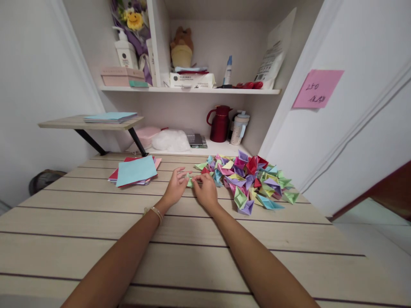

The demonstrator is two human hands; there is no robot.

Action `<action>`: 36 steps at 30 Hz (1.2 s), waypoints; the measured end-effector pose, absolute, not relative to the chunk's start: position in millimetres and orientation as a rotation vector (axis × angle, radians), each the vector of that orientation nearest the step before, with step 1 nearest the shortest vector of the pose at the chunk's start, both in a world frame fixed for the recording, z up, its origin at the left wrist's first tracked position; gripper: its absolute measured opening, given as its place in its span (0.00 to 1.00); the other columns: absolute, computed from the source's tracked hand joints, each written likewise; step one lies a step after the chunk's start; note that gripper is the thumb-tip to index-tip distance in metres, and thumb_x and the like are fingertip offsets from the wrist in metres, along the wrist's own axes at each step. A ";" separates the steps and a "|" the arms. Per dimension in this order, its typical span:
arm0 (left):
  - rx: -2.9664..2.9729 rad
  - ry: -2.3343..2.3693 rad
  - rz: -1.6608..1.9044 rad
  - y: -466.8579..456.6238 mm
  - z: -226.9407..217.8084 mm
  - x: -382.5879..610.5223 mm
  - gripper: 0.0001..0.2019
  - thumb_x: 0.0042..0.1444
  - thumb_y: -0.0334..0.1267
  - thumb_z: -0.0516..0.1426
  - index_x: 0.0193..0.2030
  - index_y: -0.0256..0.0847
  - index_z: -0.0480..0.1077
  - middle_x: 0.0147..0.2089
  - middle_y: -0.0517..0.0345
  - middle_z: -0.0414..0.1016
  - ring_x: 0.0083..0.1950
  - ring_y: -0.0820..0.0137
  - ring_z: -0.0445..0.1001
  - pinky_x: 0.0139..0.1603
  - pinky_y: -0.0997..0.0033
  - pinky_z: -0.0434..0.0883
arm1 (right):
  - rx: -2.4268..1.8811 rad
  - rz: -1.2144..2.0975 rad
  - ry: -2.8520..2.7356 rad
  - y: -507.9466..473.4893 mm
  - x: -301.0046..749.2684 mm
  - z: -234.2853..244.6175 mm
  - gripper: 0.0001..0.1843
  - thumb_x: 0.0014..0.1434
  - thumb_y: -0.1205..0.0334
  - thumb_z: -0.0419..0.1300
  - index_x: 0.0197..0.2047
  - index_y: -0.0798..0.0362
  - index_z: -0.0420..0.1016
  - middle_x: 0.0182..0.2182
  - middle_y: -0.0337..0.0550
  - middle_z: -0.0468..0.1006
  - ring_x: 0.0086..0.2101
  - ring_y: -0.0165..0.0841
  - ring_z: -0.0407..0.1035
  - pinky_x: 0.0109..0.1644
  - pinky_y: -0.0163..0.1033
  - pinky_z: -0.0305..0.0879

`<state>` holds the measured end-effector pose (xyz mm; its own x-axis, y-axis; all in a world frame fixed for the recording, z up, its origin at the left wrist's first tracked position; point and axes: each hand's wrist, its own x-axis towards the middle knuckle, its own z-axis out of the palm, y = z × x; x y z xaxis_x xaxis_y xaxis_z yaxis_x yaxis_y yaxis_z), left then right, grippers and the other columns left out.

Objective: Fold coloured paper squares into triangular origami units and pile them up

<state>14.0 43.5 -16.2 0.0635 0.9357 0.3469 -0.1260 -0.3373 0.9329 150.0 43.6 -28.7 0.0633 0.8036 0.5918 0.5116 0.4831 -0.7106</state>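
Between my two hands, just above the table, is a small piece of light green folded paper (189,181). My left hand (176,186) pinches its left side with thumb and index finger, while the other fingers stretch outward. On its right side, the curled fingers of my right hand (206,188) grip it and hide part of it. Right of my right hand lies a heap of folded paper boats (239,181) in pink, purple, yellow, green, blue and red. A stack of coloured paper sheets (136,172), light blue on top, lies left of my left hand.
A small raised shelf (64,122) at the back left carries more blue paper (111,116). Behind the table, a cabinet holds a red jug (219,124), a light tumbler (239,128) and a white plastic bag (171,140). A pink note (318,89) is on the right wall.
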 end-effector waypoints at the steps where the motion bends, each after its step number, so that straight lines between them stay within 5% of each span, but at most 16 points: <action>1: 1.336 0.844 1.429 43.1 -14.3 13.1 0.24 0.49 0.37 0.61 0.52 0.40 0.59 0.52 0.42 0.71 0.47 0.67 0.73 0.50 0.63 0.67 | -1.152 0.371 -1.557 45.3 150.5 -29.5 0.09 0.54 0.59 0.57 0.31 0.52 0.76 0.33 0.46 0.74 0.36 0.38 0.67 0.43 0.43 0.63; 12: 1.106 0.709 1.246 41.2 -4.3 12.5 0.24 0.41 0.32 0.65 0.48 0.37 0.70 0.46 0.47 0.76 0.49 0.65 0.73 0.52 0.66 0.67 | -0.989 0.737 -1.359 49.4 152.4 -25.8 0.10 0.51 0.58 0.58 0.31 0.54 0.76 0.31 0.45 0.78 0.31 0.34 0.69 0.40 0.41 0.66; 16: 1.115 0.836 1.377 46.7 -10.4 10.7 0.19 0.38 0.34 0.67 0.39 0.33 0.72 0.37 0.48 0.78 0.41 0.65 0.76 0.45 0.67 0.70 | -0.922 0.767 -1.501 43.5 150.1 -21.5 0.09 0.51 0.57 0.59 0.31 0.53 0.77 0.31 0.44 0.78 0.32 0.34 0.69 0.39 0.40 0.66; 21: 1.033 0.886 1.505 48.7 -12.0 8.9 0.17 0.36 0.36 0.67 0.33 0.34 0.69 0.30 0.55 0.77 0.32 0.70 0.75 0.37 0.71 0.71 | -0.946 0.809 -1.481 36.8 145.3 -18.8 0.19 0.49 0.53 0.62 0.43 0.54 0.73 0.31 0.43 0.77 0.29 0.31 0.69 0.34 0.35 0.65; 28: 1.015 0.785 1.432 42.1 -5.4 12.1 0.14 0.43 0.40 0.64 0.33 0.35 0.68 0.33 0.52 0.77 0.34 0.70 0.76 0.39 0.69 0.71 | -1.046 0.703 -1.741 36.0 148.7 -17.7 0.17 0.56 0.51 0.56 0.24 0.53 0.76 0.18 0.38 0.74 0.21 0.29 0.66 0.28 0.33 0.59; 36: 0.991 0.845 1.483 45.2 -9.2 13.2 0.14 0.44 0.41 0.64 0.34 0.35 0.68 0.36 0.50 0.77 0.39 0.67 0.76 0.39 0.70 0.72 | -1.026 0.763 -1.720 34.3 147.2 -16.7 0.20 0.56 0.48 0.56 0.21 0.52 0.74 0.15 0.38 0.74 0.19 0.30 0.68 0.27 0.33 0.61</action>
